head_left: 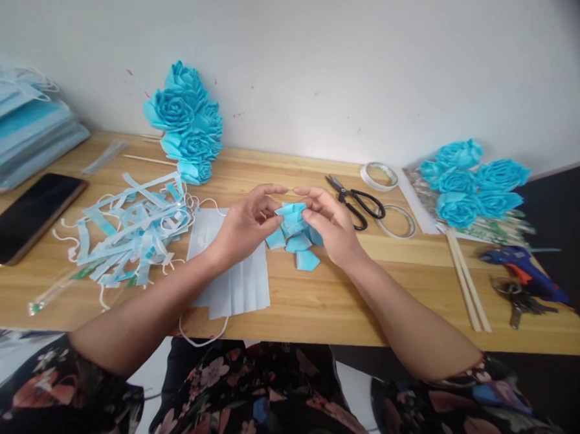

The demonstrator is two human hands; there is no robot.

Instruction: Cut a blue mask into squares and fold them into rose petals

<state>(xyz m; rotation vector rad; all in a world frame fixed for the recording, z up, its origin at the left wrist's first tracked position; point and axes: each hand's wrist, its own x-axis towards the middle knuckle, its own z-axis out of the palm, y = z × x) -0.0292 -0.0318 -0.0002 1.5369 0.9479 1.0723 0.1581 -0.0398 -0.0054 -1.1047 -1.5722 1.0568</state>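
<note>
Sleeves (57, 396) with flower print are nearest, and both forearms reach over the edge of the wooden table (308, 321). The elbows are wide apart, probably so that the hands can meet comfortably in the middle. Under the left forearm lies a pleated mask (247, 289), its loop hanging over the edge, seemingly within easy reach.

Ahead, the left hand (251, 218) and the right hand (335, 226) face each other around a small blue piece (291, 210). It is held above other cut pieces (308, 261), which lie loosely together, maybe for easy picking. The right thumb pinches the right end of the piece against fingers behind; the left thumb is at its other side, but whether the left fingers close on it, one cannot tell.

To the left is a heap of strips (128, 228), apart from the pieces, perhaps as waste. To the right, a glue gun (523, 268) lies beside keys (519, 303). Beyond the hands, scissors (342, 192) rest with spread handles, near the right hand. Farthest, two bunches of blue flowers, left (188, 124) and right (460, 180), are near the wall, likely to protect their petals.
</note>
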